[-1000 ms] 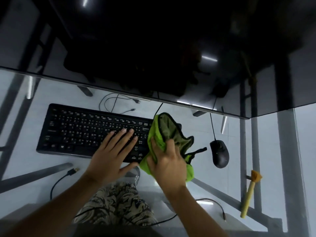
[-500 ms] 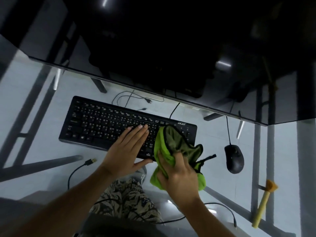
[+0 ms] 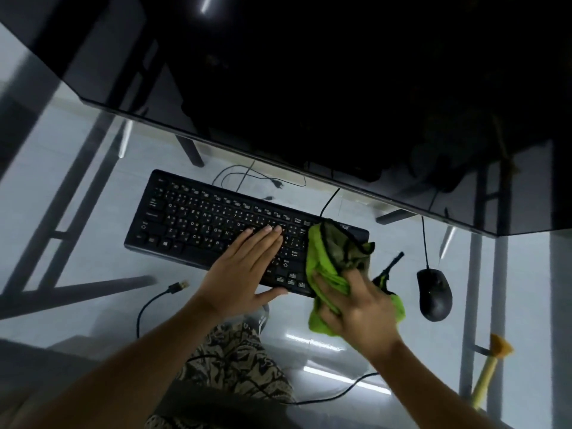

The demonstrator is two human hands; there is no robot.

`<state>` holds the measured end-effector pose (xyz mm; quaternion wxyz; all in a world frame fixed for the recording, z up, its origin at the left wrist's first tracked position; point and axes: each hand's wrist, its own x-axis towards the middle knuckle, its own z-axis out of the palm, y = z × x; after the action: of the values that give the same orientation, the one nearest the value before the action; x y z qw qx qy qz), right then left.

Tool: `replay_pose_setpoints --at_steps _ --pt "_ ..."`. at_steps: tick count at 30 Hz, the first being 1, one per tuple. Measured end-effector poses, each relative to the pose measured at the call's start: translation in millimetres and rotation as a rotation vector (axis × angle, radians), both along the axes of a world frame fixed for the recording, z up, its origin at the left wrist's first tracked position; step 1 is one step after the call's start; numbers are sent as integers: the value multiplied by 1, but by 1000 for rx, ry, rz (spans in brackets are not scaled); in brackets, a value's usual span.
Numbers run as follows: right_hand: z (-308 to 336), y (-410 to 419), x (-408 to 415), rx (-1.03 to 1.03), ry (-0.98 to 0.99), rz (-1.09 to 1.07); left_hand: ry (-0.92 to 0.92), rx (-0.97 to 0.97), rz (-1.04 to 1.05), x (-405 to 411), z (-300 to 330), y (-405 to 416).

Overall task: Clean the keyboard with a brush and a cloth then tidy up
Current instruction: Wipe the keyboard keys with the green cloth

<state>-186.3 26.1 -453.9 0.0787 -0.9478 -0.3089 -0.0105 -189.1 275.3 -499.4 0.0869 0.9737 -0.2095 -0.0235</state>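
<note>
A black keyboard (image 3: 198,221) lies on a glass desk, angled down to the right. My left hand (image 3: 247,267) rests flat on its right-centre keys, fingers together and thumb at the front edge. My right hand (image 3: 356,308) grips a bunched green cloth (image 3: 328,258) with a dark inner side, pressed over the keyboard's right end and hiding the number pad. A yellow-handled brush (image 3: 489,373) with orange bristles lies at the desk's right front.
A black mouse (image 3: 435,294) sits right of the cloth, its cable running back under a large dark monitor (image 3: 340,88). A loose USB cable (image 3: 173,289) lies in front of the keyboard. Desk frame bars and my patterned trousers show through the glass.
The camera view has shifted left, so everything sits further right in frame. My right hand and the cloth have slid right along the keyboard's end. The left hand stays pressed on the keys.
</note>
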Motion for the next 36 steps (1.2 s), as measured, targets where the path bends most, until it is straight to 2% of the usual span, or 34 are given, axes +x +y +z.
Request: replay_pose_setpoints --at_steps 4,10,14,20,25,29,36 --pt "-5 40 -7 61 30 61 5 -21 -17 0 1 -1" --pt "4 -20 -3 -35 52 82 -42 23 -72 -7 7 4" --pt "12 3 -3 -45 64 89 -136 -19 -38 -56 11 20" --pt "4 88 -2 5 27 143 56 111 107 -95 1 40" --pt "5 21 -6 -66 42 189 93 115 78 -94 -4 47" --pt "9 -25 -3 -106 70 143 128 93 53 -92 -3 53" --pt "3 80 -5 -71 97 57 156 70 46 -90 3 54"
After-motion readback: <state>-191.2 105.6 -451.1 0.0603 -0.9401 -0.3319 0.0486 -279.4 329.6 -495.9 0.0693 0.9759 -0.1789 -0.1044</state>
